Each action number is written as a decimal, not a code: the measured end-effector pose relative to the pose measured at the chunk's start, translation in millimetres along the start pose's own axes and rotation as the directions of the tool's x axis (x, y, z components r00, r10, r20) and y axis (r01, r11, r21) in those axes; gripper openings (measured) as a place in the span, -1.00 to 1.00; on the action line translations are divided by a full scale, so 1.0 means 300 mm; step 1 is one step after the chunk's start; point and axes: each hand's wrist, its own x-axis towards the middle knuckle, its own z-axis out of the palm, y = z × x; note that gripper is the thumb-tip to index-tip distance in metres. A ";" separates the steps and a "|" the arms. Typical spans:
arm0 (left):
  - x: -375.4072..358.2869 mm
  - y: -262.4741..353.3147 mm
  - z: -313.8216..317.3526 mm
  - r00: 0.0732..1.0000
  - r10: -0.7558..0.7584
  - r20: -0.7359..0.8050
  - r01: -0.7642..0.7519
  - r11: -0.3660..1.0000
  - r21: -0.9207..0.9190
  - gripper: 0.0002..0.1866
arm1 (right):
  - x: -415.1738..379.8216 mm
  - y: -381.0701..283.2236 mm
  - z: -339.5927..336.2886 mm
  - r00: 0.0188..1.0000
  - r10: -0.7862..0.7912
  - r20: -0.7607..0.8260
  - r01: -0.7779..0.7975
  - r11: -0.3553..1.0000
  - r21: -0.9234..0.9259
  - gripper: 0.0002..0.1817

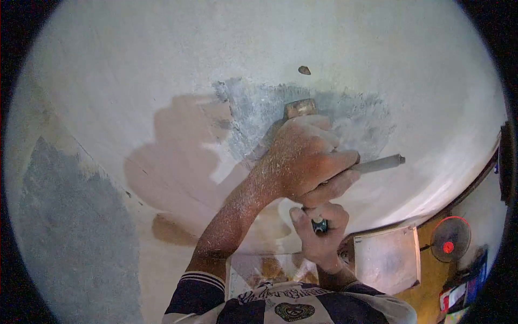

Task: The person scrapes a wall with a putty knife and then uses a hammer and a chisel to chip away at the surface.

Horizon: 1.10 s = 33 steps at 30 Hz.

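Observation:
My left hand [310, 159], dusted with white powder, is closed in front of a grey, scraped-looking patch [248, 108] on a pale plastered surface. From its fingers a grey rod-shaped handle [384, 162] sticks out to the right. A worn brown, block-like piece [300, 108] shows above the knuckles, close to the patch. Whether rod and block belong to one tool is hidden by the hand. Just below, my right hand [324, 235] is curled around a dark object [320, 226]; only its round end shows, too little to name.
A small dark hole or chip [304, 70] marks the surface above the patch. Another large grey area [75, 216] spreads at the left. At the lower right are a red-rimmed fan [450, 240], a whitish panel [387, 260] and several blurred items.

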 end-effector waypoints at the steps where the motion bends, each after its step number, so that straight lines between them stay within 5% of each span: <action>1: 0.005 -0.014 -0.006 0.999 0.002 0.052 -0.004 1.000 0.022 -0.71 | 0.002 0.006 0.012 1.000 0.002 -0.023 -0.002 1.000 0.000 -0.65; 5: 0.057 -0.039 -0.037 0.986 -0.068 0.155 0.087 0.989 -0.119 -0.73 | 0.023 -0.004 0.022 0.995 -0.042 -0.086 0.046 0.998 0.045 -0.68; 11: 0.041 -0.041 0.025 0.996 0.074 0.039 -0.077 0.995 0.068 -0.72 | -0.010 0.007 0.036 0.984 0.032 -0.176 -0.018 0.997 0.076 -0.64; 15: 0.098 -0.057 0.004 0.994 0.032 0.108 -0.023 0.996 -0.082 -0.70 | 0.051 -0.014 0.036 0.981 -0.026 -0.193 0.044 0.995 0.087 -0.63; 18: 0.028 -0.040 0.051 0.995 0.072 0.063 -0.069 0.997 -0.042 -0.70 | -0.012 0.014 0.033 0.983 0.089 -0.163 -0.063 0.986 0.157 -0.64; 19: 0.044 -0.047 0.041 0.995 0.061 0.079 -0.059 0.998 -0.034 -0.71 | 0.003 0.037 0.022 0.990 0.006 -0.144 -0.005 1.000 0.006 -0.66; 33: 0.072 -0.053 0.028 0.995 0.083 0.054 -0.083 0.997 0.001 -0.71 | 0.008 0.030 0.014 0.987 0.079 -0.141 -0.055 0.985 0.164 -0.65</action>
